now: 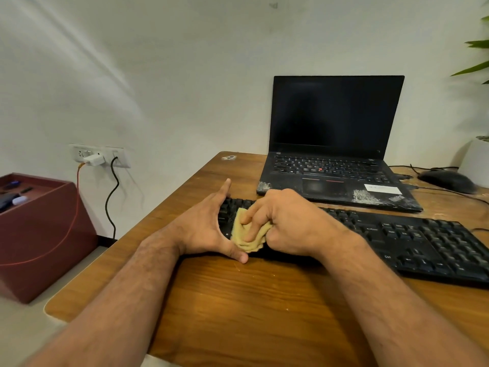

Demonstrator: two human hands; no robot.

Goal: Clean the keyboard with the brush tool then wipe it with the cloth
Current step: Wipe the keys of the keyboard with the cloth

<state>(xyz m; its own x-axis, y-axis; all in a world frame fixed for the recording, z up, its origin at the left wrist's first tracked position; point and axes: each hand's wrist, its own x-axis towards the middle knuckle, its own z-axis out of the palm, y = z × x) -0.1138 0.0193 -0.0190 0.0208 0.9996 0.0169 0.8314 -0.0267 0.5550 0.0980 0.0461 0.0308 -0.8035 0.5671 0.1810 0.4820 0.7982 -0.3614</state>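
The black keyboard (412,239) lies across the wooden tabletop (238,300), slanting from near the left edge toward the right edge, just in front of the open laptop (336,154) that sits toward the far edge. A folded yellow cloth (250,231) rests on the keyboard's left end. The right hand (288,221) presses it down there with two fingers laid over the fabric, the rest curled at its side. The left hand (209,226) braces the keyboard's left end, fingers straight and spread from the thumb, which reaches along the near side; it seems to touch the keyboard edge, though the contact is hidden. A black mouse (447,181) lies near the far right corner, beside a white plant pot (476,165). Left of the tabletop stands a maroon box (39,234), under a wall socket (98,156)
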